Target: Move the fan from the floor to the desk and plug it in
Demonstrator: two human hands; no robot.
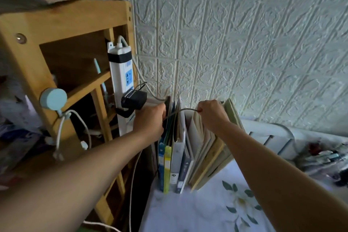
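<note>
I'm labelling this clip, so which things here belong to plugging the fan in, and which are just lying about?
Part of the job:
- thin grey cord between both hands
- left hand
- right hand
- white power strip with blue sockets

Lying about:
- black adapter already plugged in
- upright row of books and folders
- round pale-blue holder
- floral tablecloth

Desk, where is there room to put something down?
Bare flowered cloth lies in front of the standing books, between the two arms. It is crowded at the right edge, by the clutter, and on the left around the power strip.
</note>
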